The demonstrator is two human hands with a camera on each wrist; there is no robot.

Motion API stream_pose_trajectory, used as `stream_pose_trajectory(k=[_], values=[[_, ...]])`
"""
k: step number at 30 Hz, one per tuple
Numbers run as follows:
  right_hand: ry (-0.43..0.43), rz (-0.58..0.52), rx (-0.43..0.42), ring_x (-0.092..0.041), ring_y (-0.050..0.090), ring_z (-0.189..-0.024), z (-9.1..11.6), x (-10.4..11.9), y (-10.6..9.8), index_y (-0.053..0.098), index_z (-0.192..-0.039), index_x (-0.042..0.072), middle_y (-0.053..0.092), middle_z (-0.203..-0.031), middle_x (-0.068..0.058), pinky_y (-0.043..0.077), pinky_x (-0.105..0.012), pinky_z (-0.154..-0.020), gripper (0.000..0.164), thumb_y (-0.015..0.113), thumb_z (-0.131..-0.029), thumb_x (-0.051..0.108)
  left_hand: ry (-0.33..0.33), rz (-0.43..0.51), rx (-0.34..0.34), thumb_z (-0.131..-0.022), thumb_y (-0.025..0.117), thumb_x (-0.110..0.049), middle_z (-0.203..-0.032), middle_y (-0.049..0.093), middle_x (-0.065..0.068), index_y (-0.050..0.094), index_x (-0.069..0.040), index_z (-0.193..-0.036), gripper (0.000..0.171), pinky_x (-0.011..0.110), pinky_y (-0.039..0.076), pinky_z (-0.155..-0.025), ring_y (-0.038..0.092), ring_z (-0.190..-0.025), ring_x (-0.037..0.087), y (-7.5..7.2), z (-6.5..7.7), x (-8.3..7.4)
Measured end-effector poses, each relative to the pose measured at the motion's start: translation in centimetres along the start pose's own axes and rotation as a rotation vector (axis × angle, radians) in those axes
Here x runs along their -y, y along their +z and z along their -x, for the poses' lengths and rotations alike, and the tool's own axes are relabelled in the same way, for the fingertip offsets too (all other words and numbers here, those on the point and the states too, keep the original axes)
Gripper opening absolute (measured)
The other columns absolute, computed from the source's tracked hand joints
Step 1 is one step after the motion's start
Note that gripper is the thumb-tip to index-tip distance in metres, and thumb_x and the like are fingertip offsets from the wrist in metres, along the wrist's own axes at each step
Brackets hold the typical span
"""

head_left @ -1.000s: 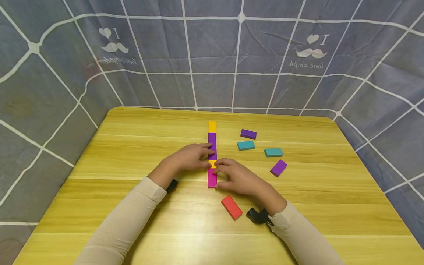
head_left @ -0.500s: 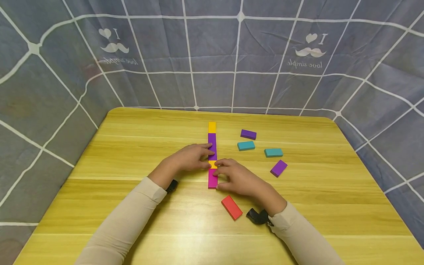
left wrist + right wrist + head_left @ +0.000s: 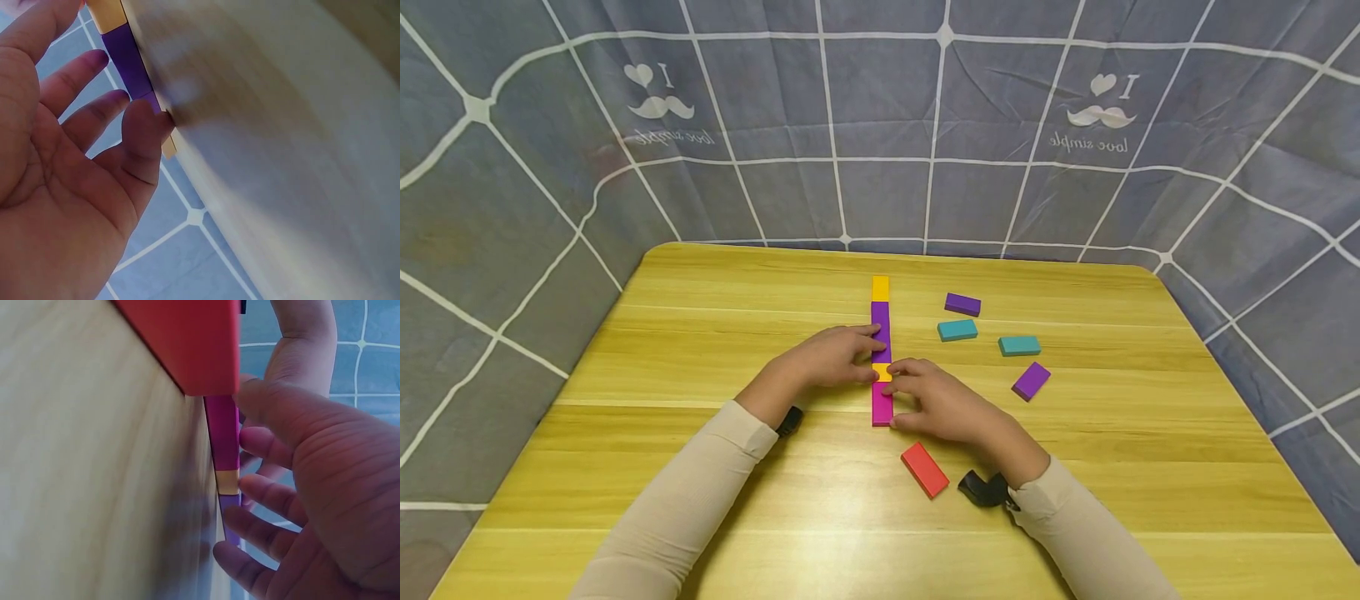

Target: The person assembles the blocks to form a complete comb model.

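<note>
A straight row of flat blocks runs away from me along the table's middle: a magenta block [image 3: 882, 412] nearest, then a yellow block [image 3: 883, 373], a purple stretch [image 3: 880, 313] and a yellow end block [image 3: 880, 288]. From the left, my left hand [image 3: 831, 354] lays loosely spread fingertips on the purple stretch, its thumb at the nearer yellow block. The left wrist view splits that stretch into two purple blocks [image 3: 128, 59]. My right hand [image 3: 943, 402] has fingertips over the yellow and magenta blocks and its thumb by the magenta block's near right corner, fingers relaxed.
A red block [image 3: 925, 470] lies askew in front of my right hand. To the right of the row are two teal blocks [image 3: 957, 330] and two purple blocks [image 3: 1032, 381]. A grey curtain [image 3: 887, 125] with white lines surrounds the wooden table [image 3: 700, 283].
The magenta block has shifted very slightly to the right, lining up with the yellow block beyond it. Both hands stay practically where they were.
</note>
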State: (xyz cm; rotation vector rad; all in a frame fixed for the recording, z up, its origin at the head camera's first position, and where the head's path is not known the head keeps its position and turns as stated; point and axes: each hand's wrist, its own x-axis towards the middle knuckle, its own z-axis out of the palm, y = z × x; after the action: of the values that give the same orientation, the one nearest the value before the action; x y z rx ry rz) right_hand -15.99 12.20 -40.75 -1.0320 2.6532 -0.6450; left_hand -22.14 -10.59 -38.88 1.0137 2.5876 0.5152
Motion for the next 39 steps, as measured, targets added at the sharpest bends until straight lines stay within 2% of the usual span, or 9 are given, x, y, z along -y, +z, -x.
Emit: stream_pose_trajectory(k=[10,18,24,30,39], values=[[-0.007,-0.064,-0.009,-0.023,0.043,-0.134,0.6,0.4,-0.7,0.067,-0.127,0.014,0.048,-0.143,-0.005,0.037,-0.040,-0.111,0.040,0.071,-0.091,0.031,-0.015,0.022,0.022,-0.094,0.068,-0.033,-0.160,0.030,0.011,0.054,-0.009,-0.144,0.057,0.047,0.027,-0.117,0.033,-0.144,0.033,-0.1,0.2,-0.4],[-0.056,-0.095,0.000,-0.019,0.047,-0.129,2.7,0.4,-1.3,0.067,-0.124,0.010,0.053,-0.138,-0.003,0.040,-0.040,-0.109,0.037,0.072,-0.092,0.028,-0.053,0.038,0.049,-0.095,0.067,-0.035,-0.162,0.026,0.009,0.052,-0.013,-0.146,0.058,0.046,0.028,-0.117,0.031,-0.145,0.031,0.1,0.8,-0.8],[-0.105,-0.072,0.001,-0.017,0.050,-0.126,4.9,0.4,-1.5,0.067,-0.122,0.011,0.055,-0.136,-0.002,0.043,-0.039,-0.106,0.035,0.072,-0.092,0.028,-0.052,0.023,0.034,-0.095,0.067,-0.036,-0.162,0.024,0.008,0.052,-0.014,-0.146,0.058,0.044,0.027,-0.117,0.030,-0.145,0.030,0.5,1.5,-0.7],[-0.154,-0.085,-0.008,-0.016,0.051,-0.123,6.8,0.6,-1.6,0.068,-0.119,0.015,0.057,-0.130,0.001,0.044,-0.038,-0.104,0.030,0.073,-0.092,0.026,-0.017,0.027,0.010,-0.094,0.068,-0.035,-0.161,0.026,0.012,0.054,-0.010,-0.144,0.058,0.045,0.029,-0.116,0.033,-0.143,0.034,0.7,2.0,-1.0],[-0.189,-0.121,0.021,-0.010,0.051,-0.121,7.8,0.8,-1.1,0.069,-0.116,0.018,0.058,-0.127,0.010,0.044,-0.034,-0.104,0.027,0.075,-0.090,0.025,-0.005,0.007,0.001,-0.093,0.069,-0.032,-0.160,0.029,0.014,0.055,-0.010,-0.143,0.057,0.045,0.031,-0.115,0.034,-0.142,0.035,0.8,2.0,-1.9]])
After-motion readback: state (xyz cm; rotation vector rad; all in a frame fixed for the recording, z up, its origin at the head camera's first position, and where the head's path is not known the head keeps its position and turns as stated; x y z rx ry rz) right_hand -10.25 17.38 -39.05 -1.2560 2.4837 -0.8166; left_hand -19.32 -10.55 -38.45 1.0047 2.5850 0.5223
